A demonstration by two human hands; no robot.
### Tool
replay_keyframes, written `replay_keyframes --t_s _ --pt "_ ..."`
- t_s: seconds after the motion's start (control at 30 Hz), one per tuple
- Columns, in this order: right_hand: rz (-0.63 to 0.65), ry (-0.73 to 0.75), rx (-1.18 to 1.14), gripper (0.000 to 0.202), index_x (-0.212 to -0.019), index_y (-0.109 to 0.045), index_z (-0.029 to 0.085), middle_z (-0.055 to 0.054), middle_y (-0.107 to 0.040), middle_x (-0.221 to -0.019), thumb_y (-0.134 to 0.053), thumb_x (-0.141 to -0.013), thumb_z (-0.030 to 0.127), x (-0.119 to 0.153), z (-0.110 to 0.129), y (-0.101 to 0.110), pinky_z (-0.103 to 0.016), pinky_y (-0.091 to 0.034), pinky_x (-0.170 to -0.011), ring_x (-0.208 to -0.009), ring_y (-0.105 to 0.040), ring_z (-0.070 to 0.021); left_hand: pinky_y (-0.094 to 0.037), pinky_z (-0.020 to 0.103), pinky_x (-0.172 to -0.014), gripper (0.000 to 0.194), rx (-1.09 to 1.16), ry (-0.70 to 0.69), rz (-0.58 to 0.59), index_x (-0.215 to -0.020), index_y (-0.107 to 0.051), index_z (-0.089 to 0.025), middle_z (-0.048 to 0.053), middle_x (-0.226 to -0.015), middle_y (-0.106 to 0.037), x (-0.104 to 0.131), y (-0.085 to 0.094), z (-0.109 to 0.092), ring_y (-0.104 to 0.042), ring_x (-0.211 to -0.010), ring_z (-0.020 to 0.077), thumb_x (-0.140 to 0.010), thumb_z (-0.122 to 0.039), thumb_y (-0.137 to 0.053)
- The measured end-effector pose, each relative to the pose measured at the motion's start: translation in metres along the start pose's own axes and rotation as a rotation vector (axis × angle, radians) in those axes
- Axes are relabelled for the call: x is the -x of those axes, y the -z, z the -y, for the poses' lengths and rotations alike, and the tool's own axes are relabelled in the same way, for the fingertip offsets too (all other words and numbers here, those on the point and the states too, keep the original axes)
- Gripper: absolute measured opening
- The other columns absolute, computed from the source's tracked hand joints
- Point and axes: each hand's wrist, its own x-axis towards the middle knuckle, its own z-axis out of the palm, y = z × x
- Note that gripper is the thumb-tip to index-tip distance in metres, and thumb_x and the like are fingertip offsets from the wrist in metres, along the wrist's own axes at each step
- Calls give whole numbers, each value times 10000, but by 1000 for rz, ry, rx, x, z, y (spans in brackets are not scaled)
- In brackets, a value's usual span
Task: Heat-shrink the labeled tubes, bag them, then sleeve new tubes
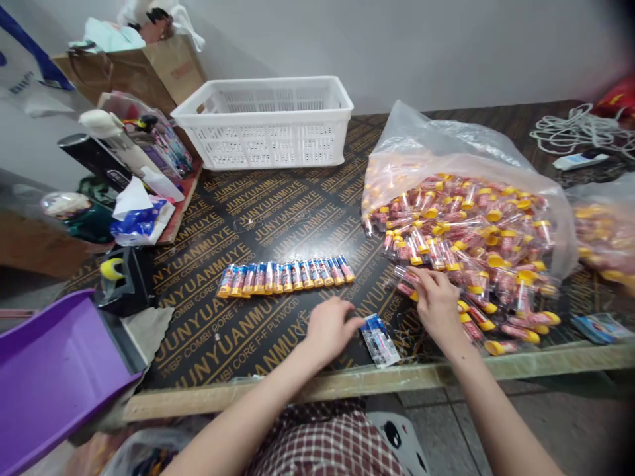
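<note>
My left hand (331, 328) rests low over the dark board, fingers bent and thumb apart, the thumb tip at the edge of a small blue and clear printed label sheet (380, 341). My right hand (439, 305) is closed at the near left edge of a heap of small clear tubes with yellow caps (466, 231). Its fingertips pinch one clear tube (405, 274), partly hidden by the fingers. Left of centre, a row of tubes with blue wrappers (285, 276) lies side by side, yellow ends toward me.
A white plastic basket (272, 139) stands at the back. The heap spills from a clear plastic bag (411, 132). At left are a purple dustpan (59, 377), a tape dispenser (126, 281) and bottles. A wooden strip (238, 396) edges the table; white cable (575, 132) lies back right.
</note>
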Motion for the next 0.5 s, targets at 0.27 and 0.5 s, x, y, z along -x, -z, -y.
replay_keyframes --t_s 0.27,0.5 --pt "-61 -167 -378 343 -1150 -560 228 -80 -594 -1030 -466 -871 405 29 28 28 -370 -454 -768 -883 -564 -217 -409 281 -687 101 -24 33 77 -755 -663 -187 50 -790 -652 -6 -30 -12 -588 -771 192 -771 -280 -627" --pt "-69 -328 -592 233 -945 -618 216 -42 -607 -872 -560 -820 403 43 44 33 -307 -440 -650 -732 -554 -171 -413 299 -693 103 -68 36 60 -871 -641 -205 61 -800 -669 -1 -32 -12 -597 -761 205 -789 -254 -600"
